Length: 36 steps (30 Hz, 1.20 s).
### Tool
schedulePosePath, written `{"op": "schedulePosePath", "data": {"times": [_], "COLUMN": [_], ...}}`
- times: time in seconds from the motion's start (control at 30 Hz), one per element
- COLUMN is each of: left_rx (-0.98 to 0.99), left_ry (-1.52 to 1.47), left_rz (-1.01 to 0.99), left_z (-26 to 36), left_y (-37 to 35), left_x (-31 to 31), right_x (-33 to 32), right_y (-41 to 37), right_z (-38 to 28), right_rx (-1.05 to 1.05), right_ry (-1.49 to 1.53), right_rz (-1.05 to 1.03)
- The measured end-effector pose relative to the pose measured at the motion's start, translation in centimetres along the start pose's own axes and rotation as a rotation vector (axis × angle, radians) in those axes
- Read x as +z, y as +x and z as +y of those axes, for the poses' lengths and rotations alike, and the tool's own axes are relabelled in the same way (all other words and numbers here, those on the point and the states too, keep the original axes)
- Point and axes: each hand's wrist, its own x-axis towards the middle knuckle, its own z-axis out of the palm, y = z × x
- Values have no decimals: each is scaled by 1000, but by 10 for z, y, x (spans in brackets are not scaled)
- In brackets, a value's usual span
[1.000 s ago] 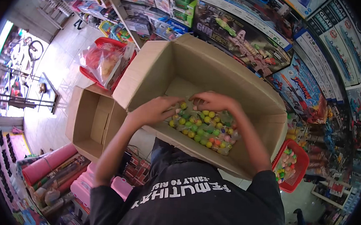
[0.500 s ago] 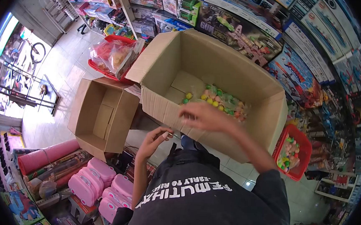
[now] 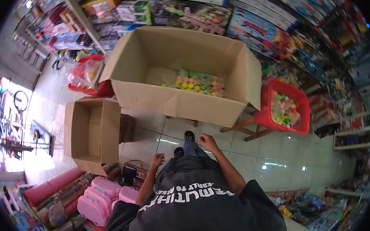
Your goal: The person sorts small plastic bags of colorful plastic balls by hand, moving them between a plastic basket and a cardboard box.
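My left hand (image 3: 158, 160) hangs low beside my body with its fingers curled in. Anything small inside that hand is too hidden to name. My right hand (image 3: 208, 141) is above the floor by my foot, its fingers loosely closed and nothing showing in them. In front of me, apart from both hands, stands a large open cardboard box (image 3: 173, 102). Bags of small coloured balls (image 3: 198, 83), yellow, green, pink and orange, lie on its bottom. To its right, a red basket (image 3: 262, 114) holds more of these bagged balls (image 3: 283, 106).
A smaller open cardboard box (image 3: 111, 132) stands at left, with another red basket (image 3: 81, 89) of bagged goods behind it. Pink cases (image 3: 97, 201) and rolled mats (image 3: 55, 186) lie lower left. A wooden stool (image 3: 252, 129) stands under the right basket. Boxed toys (image 3: 259, 30) line the back.
My right hand has come out from over the large box, back toward my body. My left hand has lowered. The view has turned and pulled back from the box.
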Motion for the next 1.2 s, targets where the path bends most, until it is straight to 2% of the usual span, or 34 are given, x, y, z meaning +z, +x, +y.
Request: {"op": "schedulePosePath", "data": {"times": [0.03, 0.1, 0.17, 0.2, 0.27, 0.4, 0.53, 0.6, 0.73, 0.77, 0.83, 0.93, 0.97, 1.07, 1.1, 1.13, 1.2], "left_rx": [-62, -30, 61, 66, 0, 32, 34, 67, 107, 99, 325, 369, 410, 506, 470, 465, 531], "left_ry": [109, 224, 348, 376, 406, 389, 492, 509, 537, 545, 522, 562, 703, 698, 560, 568, 401], "left_rz": [-41, -129, -247, -265, -241, -265, -335, -279, -352, -355, -487, -598, -587, -506, -545, -544, -582], "left_z": [-5, -9, -24, -12, 17, 29, 25, 20, 32, 26, 16, 22, 31, 61, 79, 94, 117], "left_y": [3, 7, 25, 20, 5, 13, 35, 39, 17, 13, 16, 7, 2, -16, -31, -40, -54], "left_x": [3, 12, 17, 23, 44, 81, 132, 166, 259, 276, 315, 357, 366, 398, 408, 419, 440], "right_x": [-5, 0, -13, -16, -27, -45, -84, -108, -149, -156, -169, -197, -202, -216, -219, -222, -232], "right_y": [-10, -36, -66, -83, -116, -170, -209, -224, -248, -254, -269, -278, -281, -279, -278, -275, -272], "right_z": [28, 103, 118, 121, 121, 137, 163, 170, 204, 211, 217, 217, 211, 198, 197, 197, 193], "right_rx": [75, 358, 716, 727, 820, 853, 919, 965, 907, 914, 928, 921, 909, 893, 863, 834, 775], "right_ry": [-56, -100, 65, 83, 470, 713, 732, 656, 567, 538, 586, 722, 821, 965, 1020, 1073, 1101], "right_rz": [117, 297, 281, 308, 415, 558, 466, 330, 220, 234, 254, 342, 395, 473, 516, 558, 571]}}
